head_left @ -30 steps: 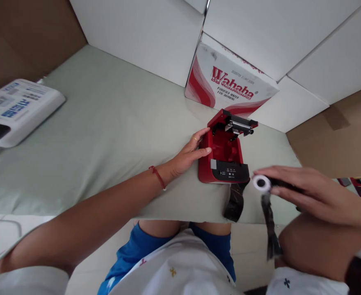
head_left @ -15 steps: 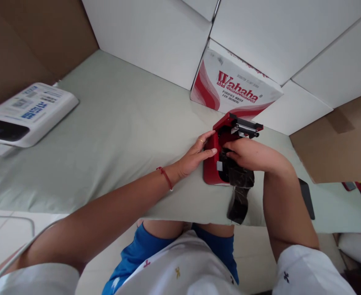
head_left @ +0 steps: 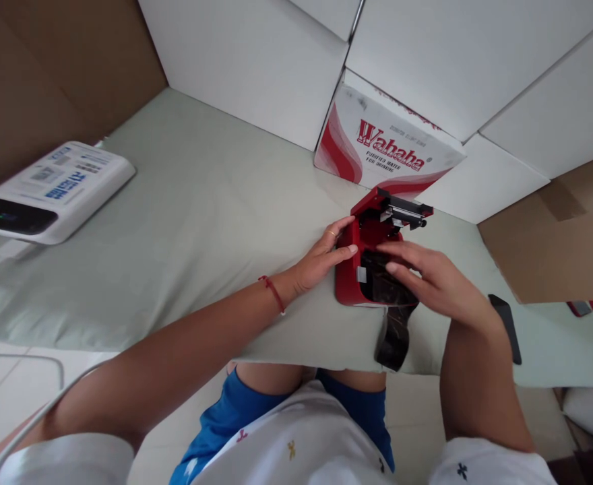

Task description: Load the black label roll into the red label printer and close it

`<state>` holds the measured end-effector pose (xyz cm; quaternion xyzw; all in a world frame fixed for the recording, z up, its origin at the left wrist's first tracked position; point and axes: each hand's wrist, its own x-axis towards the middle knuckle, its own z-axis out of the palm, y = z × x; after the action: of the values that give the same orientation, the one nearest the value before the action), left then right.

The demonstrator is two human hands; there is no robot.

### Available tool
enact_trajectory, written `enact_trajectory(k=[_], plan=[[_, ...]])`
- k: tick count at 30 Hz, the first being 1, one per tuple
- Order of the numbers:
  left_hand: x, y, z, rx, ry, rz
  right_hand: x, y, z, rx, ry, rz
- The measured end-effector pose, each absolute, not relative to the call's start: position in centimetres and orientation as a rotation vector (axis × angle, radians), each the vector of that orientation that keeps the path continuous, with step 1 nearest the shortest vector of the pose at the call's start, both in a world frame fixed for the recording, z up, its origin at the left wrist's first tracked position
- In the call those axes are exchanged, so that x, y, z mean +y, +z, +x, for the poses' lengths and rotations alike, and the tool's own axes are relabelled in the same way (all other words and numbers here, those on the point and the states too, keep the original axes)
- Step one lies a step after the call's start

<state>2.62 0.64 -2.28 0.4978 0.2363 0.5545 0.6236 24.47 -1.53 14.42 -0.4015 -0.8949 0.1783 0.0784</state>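
A red label printer (head_left: 346,283) stands on the green cloth with its hinged lid (head_left: 372,201) raised. Its lid carries a black and silver mechanism on the inside. My left hand (head_left: 321,259) grips the printer's left side, thumb at the front of the rim and fingers further back. Glossy dark strip material (head_left: 387,286) lies in the printer's body, and a tail of it (head_left: 393,340) hangs out over the front toward the cloth's edge. Above the right part of the opening is my right hand (head_left: 435,279), fingers apart and holding nothing; whether the fingertips touch the strip I cannot tell.
Behind the printer a white and red carton (head_left: 392,148) leans on the white wall panels. A white device with a dark display (head_left: 58,192) lies at far left. Right of my right arm is a flat dark object (head_left: 506,327). Cardboard (head_left: 554,236) bounds the right side.
My right hand has drawn back to the right from inside the printer, and its fingers have opened off the dark strip. The strip sits lower in the body. My left hand stays put.
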Motion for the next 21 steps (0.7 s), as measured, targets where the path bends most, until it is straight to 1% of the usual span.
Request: enact_trajectory(k=[4,8,10,12,16,18,21], plan=[[0.6,-2.1,2.4,0.552,1.273,1.165,-6.2,12.8,26.0,-2.639,0.37,-0.979],[0.4,-1.9,2.3,0.558,1.256,1.184,-9.0,10.3,25.9,-2.526,0.062,-0.906],[0.3,-2.0,2.3,0.583,1.258,1.211,-9.4,9.5,25.8,-2.461,-0.027,-0.889],[0.3,-2.2,2.2,0.642,1.277,1.261,-9.5,9.0,25.9,-2.414,-0.044,-0.879],[0.9,-1.9,1.7,0.851,1.402,1.362,-9.0,9.1,26.8,-2.377,0.033,-0.877],[1.5,-1.0,1.4,0.916,1.484,1.367,-8.7,9.2,27.2,-2.359,0.084,-0.87],[2.7,0.9,1.3,0.892,1.552,1.391,-8.5,9.2,27.5,-2.348,0.126,-0.86]])
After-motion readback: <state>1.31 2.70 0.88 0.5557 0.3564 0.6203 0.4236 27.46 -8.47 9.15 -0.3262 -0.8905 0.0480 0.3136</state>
